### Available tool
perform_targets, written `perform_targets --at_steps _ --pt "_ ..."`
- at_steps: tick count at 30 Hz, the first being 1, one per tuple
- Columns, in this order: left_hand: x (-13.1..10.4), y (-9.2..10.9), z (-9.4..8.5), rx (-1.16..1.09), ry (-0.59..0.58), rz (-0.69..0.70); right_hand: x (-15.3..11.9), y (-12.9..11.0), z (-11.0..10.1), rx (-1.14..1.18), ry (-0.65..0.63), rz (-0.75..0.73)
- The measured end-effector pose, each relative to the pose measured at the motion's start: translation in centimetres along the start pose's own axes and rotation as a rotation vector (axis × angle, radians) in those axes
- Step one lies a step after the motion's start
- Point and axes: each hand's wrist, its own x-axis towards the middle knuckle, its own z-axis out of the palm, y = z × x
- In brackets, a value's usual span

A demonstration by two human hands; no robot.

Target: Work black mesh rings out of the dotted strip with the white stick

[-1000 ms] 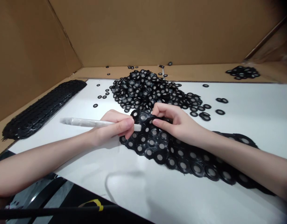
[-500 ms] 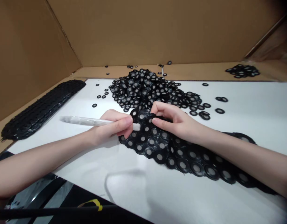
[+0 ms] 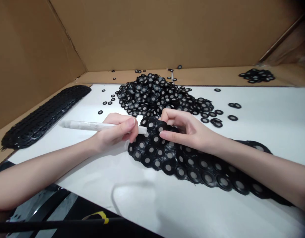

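Head view: The left hand (image 3: pixel 120 129) holds a white pen-shaped tool (image 3: pixel 80 125) in a closed finger grip. The tool's middle is hidden by the hand; its right end shows over the near left end of the black sheet (image 3: pixel 171 155). Contact between that end and the sheet cannot be determined.

The sheet, studded with pale round centres, lies on the white board (image 3: pixel 97 175) in front of the ring pile (image 3: pixel 154 96). The right forearm covers part of its right portion.

The right hand (image 3: pixel 187 129) has its thumb on the sheet and its index finger bent at the far edge. The gap between them is narrow; the index fingertip is obscured, so whether they clamp the sheet cannot be told.

A black slab (image 3: pixel 45 115) lies at left. The dark upper right corner and the lower right edge are blurred.
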Motion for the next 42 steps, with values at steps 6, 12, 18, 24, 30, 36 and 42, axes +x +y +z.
perform_targets --at_steps 6,12,18,24,30,36,42 --pt "-0.01 -0.06 0.13 -0.024 0.003 -0.007 0.16 -0.30 -0.06 -0.034 0.010 -0.037" --pt "0.01 0.06 0.12 -0.011 0.008 -0.023 0.23 -0.12 -0.14 -0.083 0.016 -0.071" --pt "0.04 0.22 -0.11 0.036 0.058 0.016 0.25 -0.05 -0.13 -0.090 0.010 -0.059" --pt "0.15 0.38 -0.05 0.079 0.098 0.045 0.27 -0.20 -0.21 -0.122 0.021 -0.080" --pt "0.12 0.40 -0.11 0.118 0.076 0.054 0.16 -0.22 -0.20 -0.138 0.022 -0.054" --pt "0.13 0.55 0.03 0.111 0.086 0.025 0.04 -0.39 0.02 -0.082 0.004 -0.005" --pt "0.11 0.72 0.20 0.120 0.078 0.030 0.09 -0.27 -0.06 -0.109 0.010 -0.039"
